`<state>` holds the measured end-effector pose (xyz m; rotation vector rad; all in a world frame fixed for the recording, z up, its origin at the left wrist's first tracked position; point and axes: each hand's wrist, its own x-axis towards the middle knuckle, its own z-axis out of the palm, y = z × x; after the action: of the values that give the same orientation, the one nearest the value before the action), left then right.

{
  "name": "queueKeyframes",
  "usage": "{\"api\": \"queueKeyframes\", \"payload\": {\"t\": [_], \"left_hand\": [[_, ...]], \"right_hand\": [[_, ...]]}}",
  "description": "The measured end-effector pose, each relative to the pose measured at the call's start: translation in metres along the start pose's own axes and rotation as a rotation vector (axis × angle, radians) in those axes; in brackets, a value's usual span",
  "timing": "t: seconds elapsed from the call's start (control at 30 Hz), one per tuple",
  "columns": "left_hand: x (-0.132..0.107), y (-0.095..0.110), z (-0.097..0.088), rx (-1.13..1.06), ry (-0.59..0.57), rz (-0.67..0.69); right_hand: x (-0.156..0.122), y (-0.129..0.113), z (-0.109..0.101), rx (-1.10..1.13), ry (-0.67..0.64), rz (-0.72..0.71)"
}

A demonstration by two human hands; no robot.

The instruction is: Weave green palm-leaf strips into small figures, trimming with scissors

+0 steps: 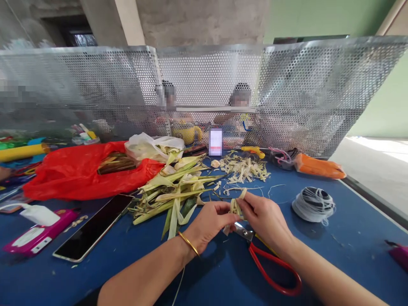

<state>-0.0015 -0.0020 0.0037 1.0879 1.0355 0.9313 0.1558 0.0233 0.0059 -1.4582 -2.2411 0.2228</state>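
Observation:
Both my hands meet over the blue table [350,238], pinching a small folded piece of pale palm leaf [236,205]. My left hand [208,225], with a gold bangle on its wrist, grips the piece from the left. My right hand [266,219] grips it from the right with closed fingers. Red-handled scissors [270,263] lie on the table just under my right hand. A pile of green and pale leaf strips [174,191] lies just beyond my left hand.
A red plastic bag [76,174], a white bag [149,146], leaf scraps [244,168], a coil of white string [314,204], a dark tablet [95,227], a pink case [35,236] and an orange object [318,166] lie around. A perforated metal screen [302,89] stands behind, people beyond it.

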Motion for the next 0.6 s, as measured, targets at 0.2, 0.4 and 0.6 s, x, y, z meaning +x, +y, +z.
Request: {"api": "queueKeyframes", "payload": {"t": [0.2, 0.4, 0.6], "left_hand": [[0.007, -0.010, 0.003, -0.077, 0.164, -0.053], [0.013, -0.006, -0.008, -0.228, 0.272, -0.069], [0.013, -0.003, -0.010, -0.254, 0.307, -0.050]], "right_hand": [[0.005, 0.004, 0.006, 0.244, -0.116, 0.083], [0.016, 0.019, -0.017, 0.651, -0.267, 0.113], [0.016, 0.025, -0.040, 0.847, -0.378, 0.048]]}}
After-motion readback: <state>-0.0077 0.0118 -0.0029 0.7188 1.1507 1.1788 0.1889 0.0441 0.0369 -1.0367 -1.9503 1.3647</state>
